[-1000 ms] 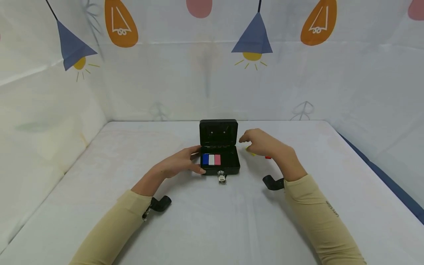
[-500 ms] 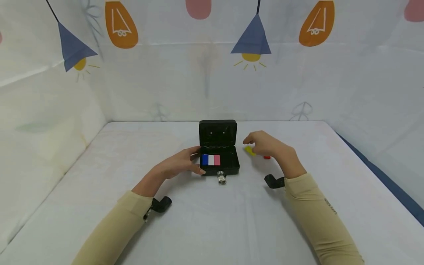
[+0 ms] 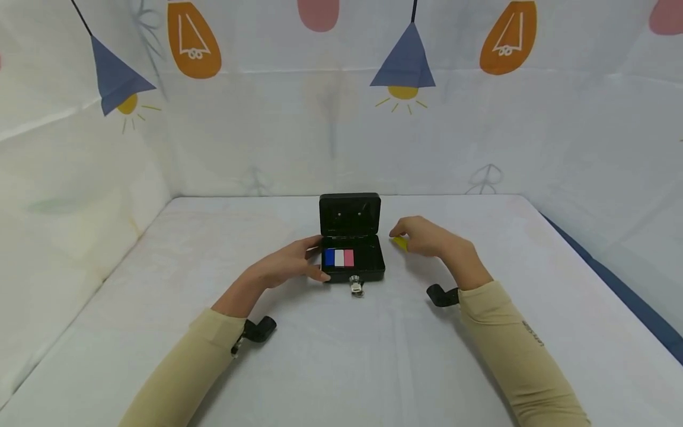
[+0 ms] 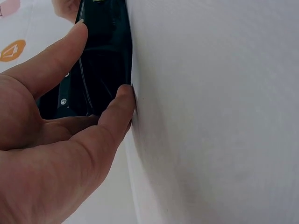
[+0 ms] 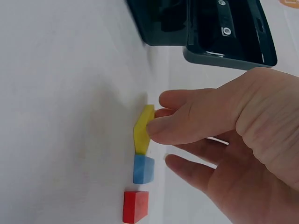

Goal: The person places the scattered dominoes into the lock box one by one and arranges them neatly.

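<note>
A small black box (image 3: 369, 256) stands with its lid (image 3: 350, 214) raised. Blue, white and pink blocks (image 3: 339, 257) lie side by side in its left half. My left hand (image 3: 288, 264) rests against the box's left side, thumb at the front corner and extended fingers farther back. To the right of the box, my right hand (image 3: 427, 236) pinches a flat yellow block (image 5: 141, 133) between thumb and forefinger, low over the table. In the right wrist view a blue block (image 5: 143, 169) sits right at the yellow one's end, with a red block (image 5: 135, 206) beyond it.
A silver latch (image 3: 356, 286) sticks out from the front of the box. The white-covered table (image 3: 331, 356) runs back to a printed cloth wall (image 3: 277, 130). Black wrist cameras (image 3: 260, 329) jut from both sleeves.
My right hand first drew away from the box, then came down onto the yellow block. The red block is now covered in the head view. The left hand and box stay put.
</note>
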A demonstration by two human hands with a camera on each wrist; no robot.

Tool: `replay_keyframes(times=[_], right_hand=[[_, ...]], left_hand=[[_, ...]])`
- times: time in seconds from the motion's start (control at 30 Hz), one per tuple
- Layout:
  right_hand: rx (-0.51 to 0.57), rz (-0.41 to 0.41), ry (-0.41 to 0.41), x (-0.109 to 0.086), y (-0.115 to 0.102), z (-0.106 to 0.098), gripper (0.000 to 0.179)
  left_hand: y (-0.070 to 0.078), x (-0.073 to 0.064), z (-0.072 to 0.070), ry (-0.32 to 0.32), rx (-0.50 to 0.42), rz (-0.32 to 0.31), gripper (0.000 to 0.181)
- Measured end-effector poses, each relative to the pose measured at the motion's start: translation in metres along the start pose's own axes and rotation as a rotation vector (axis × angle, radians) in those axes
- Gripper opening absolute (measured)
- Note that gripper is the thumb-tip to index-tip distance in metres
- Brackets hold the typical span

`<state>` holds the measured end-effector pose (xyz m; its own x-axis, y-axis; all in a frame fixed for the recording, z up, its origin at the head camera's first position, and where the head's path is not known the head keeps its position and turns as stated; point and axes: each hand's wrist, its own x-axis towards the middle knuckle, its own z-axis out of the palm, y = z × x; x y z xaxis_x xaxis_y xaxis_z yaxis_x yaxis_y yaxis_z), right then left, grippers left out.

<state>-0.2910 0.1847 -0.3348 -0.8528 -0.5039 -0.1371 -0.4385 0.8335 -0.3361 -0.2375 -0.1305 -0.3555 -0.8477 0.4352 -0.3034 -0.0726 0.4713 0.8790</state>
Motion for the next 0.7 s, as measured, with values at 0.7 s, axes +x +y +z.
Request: replay_keyframes(times=[0.7], right_hand=[[-0.087,-0.02,0.068,0.0023,0.0018,0.0088,0.047]], left_hand=[[0.0007,-0.0003,-0.0007,-0.01,-0.024,0.004,0.104]])
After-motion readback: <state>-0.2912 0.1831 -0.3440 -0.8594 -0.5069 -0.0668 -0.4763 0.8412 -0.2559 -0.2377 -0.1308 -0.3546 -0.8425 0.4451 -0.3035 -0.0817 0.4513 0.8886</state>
